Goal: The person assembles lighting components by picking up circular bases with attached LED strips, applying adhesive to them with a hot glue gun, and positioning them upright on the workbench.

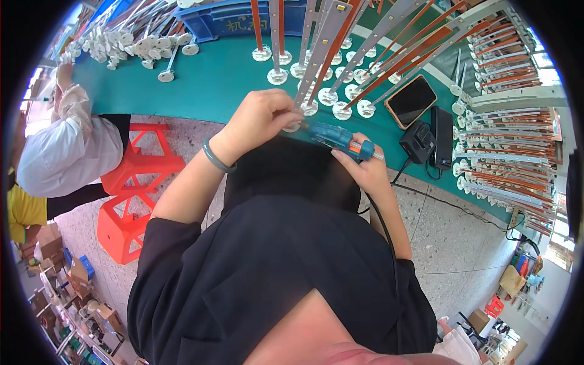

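Observation:
The fingers of my left hand (263, 115) are pinched at the foot of a tall LED strip (321, 45), by a small white round disc (292, 127) at the bench's near edge. Wrapped in my right hand (370, 173) is a teal glue gun (331, 132), a clear stick jutting from its back end. Its nozzle points left, close to my left fingertips. Just beyond stand several more upright strips, some silvery with LEDs and some orange-brown, each on a white round base (342, 110).
A phone (411, 101), a black charger (418, 141) and a black battery pack (441, 137) lie on the green bench (164, 100). Racked strips (505, 152) line the right. A blue crate (225, 24) stands at the back. Red stools (125, 231) and another person (73, 146) are at left.

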The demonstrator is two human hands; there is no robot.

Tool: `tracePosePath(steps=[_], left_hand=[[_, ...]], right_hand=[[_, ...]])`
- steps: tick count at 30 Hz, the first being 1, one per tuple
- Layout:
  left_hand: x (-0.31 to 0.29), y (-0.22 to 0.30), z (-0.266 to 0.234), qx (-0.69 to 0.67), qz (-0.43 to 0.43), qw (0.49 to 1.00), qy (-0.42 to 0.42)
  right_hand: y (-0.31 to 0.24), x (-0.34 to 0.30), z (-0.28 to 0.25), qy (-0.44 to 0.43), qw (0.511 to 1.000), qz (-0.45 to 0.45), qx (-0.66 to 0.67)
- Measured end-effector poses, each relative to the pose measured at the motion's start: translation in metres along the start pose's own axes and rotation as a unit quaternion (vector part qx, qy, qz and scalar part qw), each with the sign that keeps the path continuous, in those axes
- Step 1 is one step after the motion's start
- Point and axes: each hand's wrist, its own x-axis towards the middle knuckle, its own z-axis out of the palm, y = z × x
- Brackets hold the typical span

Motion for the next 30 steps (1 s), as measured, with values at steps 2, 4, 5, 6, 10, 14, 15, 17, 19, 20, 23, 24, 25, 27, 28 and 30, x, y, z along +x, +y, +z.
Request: tracePosePath(steps=[2, 4, 5, 6, 10, 14, 15, 17, 19, 20, 23, 24, 25, 27, 28, 30], left_hand=[[-0.001, -0.001, 0.000, -0.003, -0.003, 1.000, 0.001], [-0.003, -0.002, 0.002, -0.006, -0.006, 1.000, 0.003], [-0.005, -0.002, 0.003, -0.005, -0.007, 1.000, 0.008], [-0.005, -0.002, 0.004, -0.005, -0.009, 1.000, 0.013], [-0.002, 0.004, 0.016, -0.011, 0.032, 0.999, 0.033], [0.000, 0.004, 0.019, -0.004, 0.049, 0.998, 0.035], [0.000, 0.004, 0.019, -0.005, 0.054, 0.998, 0.029], [0.001, 0.006, 0.017, -0.008, 0.058, 0.998, 0.025], [0.002, 0.006, 0.017, -0.011, 0.061, 0.998, 0.020], [0.002, 0.006, 0.017, -0.007, 0.058, 0.998, 0.022], [0.002, 0.005, 0.019, -0.005, 0.053, 0.998, 0.028], [0.001, 0.006, 0.019, -0.007, 0.050, 0.998, 0.033], [0.002, 0.005, 0.020, -0.007, 0.051, 0.998, 0.032], [0.002, 0.005, 0.021, -0.017, 0.041, 0.999, 0.027], [0.002, 0.006, 0.021, -0.016, 0.040, 0.999, 0.027], [0.001, 0.007, 0.022, -0.049, 0.020, 0.998, 0.034]], right_hand=[[0.002, 0.000, 0.000, 0.003, 1.000, 0.003, -0.004], [0.005, -0.002, -0.002, 0.007, 1.000, 0.004, 0.010], [0.006, -0.003, -0.003, 0.007, 1.000, 0.003, 0.009], [0.006, -0.004, -0.004, 0.014, 0.999, 0.001, 0.034], [0.006, -0.007, -0.009, 0.006, 1.000, -0.003, 0.007], [0.000, -0.008, -0.007, 0.005, 0.999, -0.004, 0.033], [0.001, -0.009, -0.008, 0.004, 1.000, -0.003, 0.019], [0.002, -0.008, -0.008, 0.003, 1.000, -0.004, 0.005], [0.002, -0.008, -0.007, 0.004, 1.000, -0.011, 0.004], [0.002, -0.008, -0.007, 0.005, 1.000, -0.011, 0.005], [0.001, -0.007, -0.007, 0.001, 1.000, -0.008, -0.019], [0.000, -0.007, -0.006, 0.003, 1.000, -0.008, -0.024], [0.000, -0.007, -0.005, 0.007, 1.000, -0.006, -0.029], [0.002, -0.005, -0.002, 0.010, 0.999, -0.010, -0.045], [0.002, -0.004, -0.001, 0.011, 0.998, -0.014, -0.060], [0.001, -0.004, 0.001, 0.012, 0.998, -0.009, -0.064]])
